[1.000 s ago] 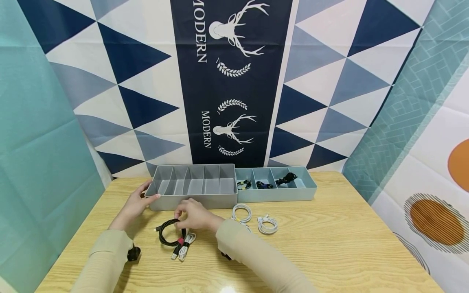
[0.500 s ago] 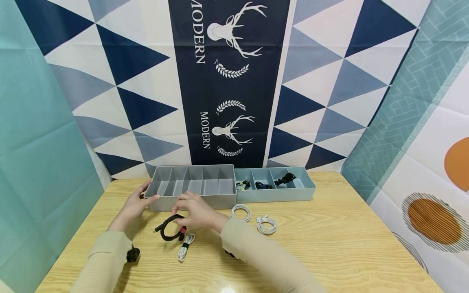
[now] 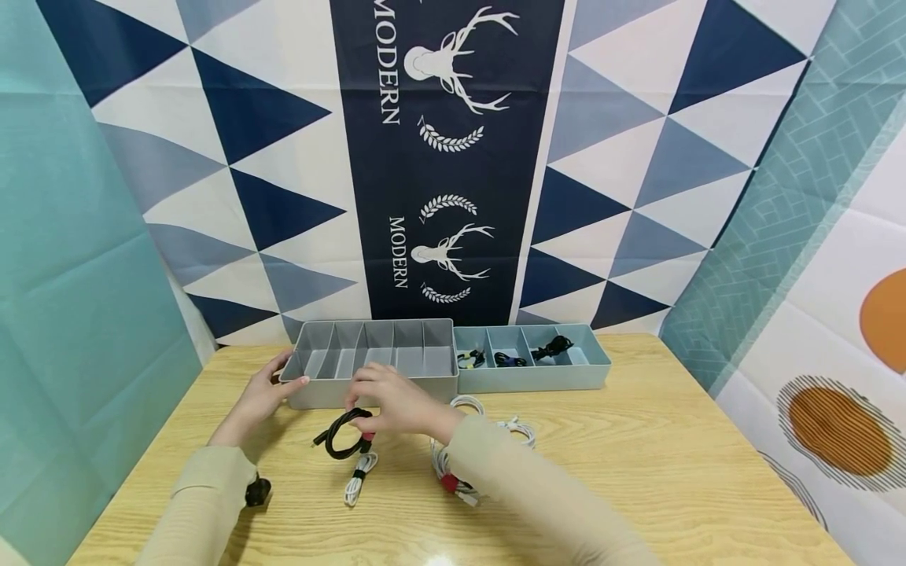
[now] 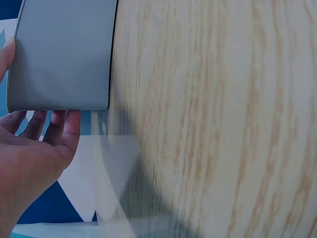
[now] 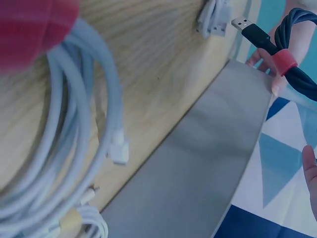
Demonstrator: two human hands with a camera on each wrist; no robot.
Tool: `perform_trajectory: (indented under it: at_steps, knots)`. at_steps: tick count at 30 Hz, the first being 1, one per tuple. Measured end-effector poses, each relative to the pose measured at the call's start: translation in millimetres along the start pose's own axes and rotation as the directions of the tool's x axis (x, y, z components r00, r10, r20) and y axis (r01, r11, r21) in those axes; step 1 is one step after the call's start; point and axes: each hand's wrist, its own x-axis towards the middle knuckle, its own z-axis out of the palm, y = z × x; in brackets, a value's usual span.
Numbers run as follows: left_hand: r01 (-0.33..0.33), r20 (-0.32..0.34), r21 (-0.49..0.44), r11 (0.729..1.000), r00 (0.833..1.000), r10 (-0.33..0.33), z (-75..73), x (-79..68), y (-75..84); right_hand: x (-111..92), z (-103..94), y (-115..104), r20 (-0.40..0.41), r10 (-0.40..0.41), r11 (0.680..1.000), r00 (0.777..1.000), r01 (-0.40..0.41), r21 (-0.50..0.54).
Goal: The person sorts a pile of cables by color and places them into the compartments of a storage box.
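A coiled black USB cable [image 3: 333, 446] with a red strap is pinched by my right hand [image 3: 396, 402], in front of the grey divided box [image 3: 403, 387]. In the right wrist view its USB plug [image 5: 242, 23] points up and left; only a finger and part of my right hand [image 5: 312, 181] show at the edge. My left hand [image 3: 258, 401] grips the left end of the grey box, thumb on its front rim. In the left wrist view the fingers [image 4: 63, 126] curl at the box's end. The compartments I see into in the grey box are bare.
A light blue divided tray [image 3: 534, 381] stands against the grey box's right end, holding several dark cables. A white cable with a black tie [image 3: 361, 478] lies below the black one. White coils, one with a red strap [image 3: 449, 481], lie to the right, partly under my right forearm.
My right hand has lifted the black cable off the table and carried it slightly right, away from the white cable with the black tie. My left hand stays on the grey box.
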Motion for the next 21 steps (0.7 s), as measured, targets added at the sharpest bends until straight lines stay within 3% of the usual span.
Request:
perform_trajectory:
  at_steps: [21]
  knots:
    - [0.009, 0.013, 0.000, 1.000, 1.000, -0.009, -1.5, 1.7, -0.9, -8.7, -42.7, 9.3, -0.063, -0.110, 0.994, 0.992, 0.110, -0.006]
